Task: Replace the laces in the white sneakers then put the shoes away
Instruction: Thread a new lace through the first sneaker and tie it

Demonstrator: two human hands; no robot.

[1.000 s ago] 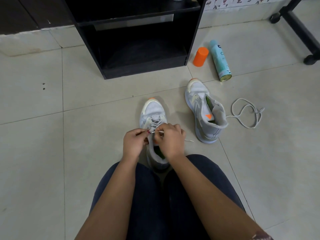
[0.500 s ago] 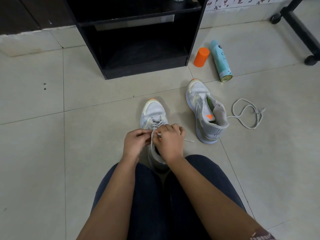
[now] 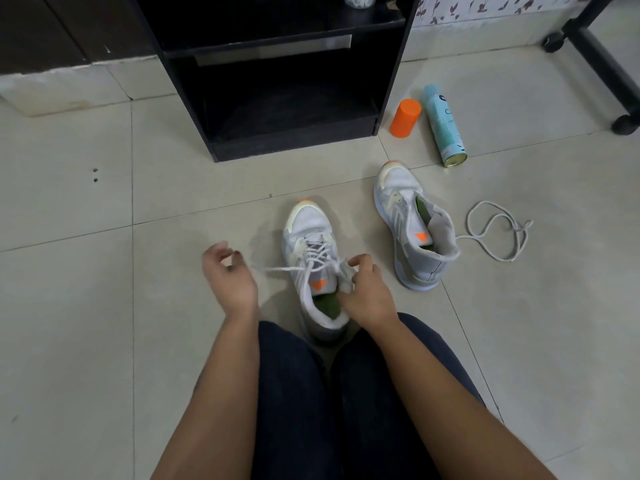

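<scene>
A white sneaker (image 3: 310, 233) with an orange toe tip stands on the floor between my knees, toe pointing away. A white lace (image 3: 318, 252) is crossed through its eyelets. My left hand (image 3: 230, 277) is out to the left of the shoe, fingers curled, pinching one lace end that stretches taut from the eyelets. My right hand (image 3: 369, 294) grips the right side of the shoe's opening, thumb by the top eyelets. The second white sneaker (image 3: 407, 220) stands to the right without a lace. A loose white lace (image 3: 498, 233) lies coiled beside it.
A black open shelf unit (image 3: 294, 140) stands on the tiled floor just beyond the shoes. An orange cap (image 3: 405, 117) and a light blue spray can (image 3: 443, 128) lie to its right. A black wheeled stand leg (image 3: 604, 67) crosses the far right corner.
My left hand has moved out to the left, drawing a lace end through the eyelets. My right hand shifted from the laces to the shoe's right side.
</scene>
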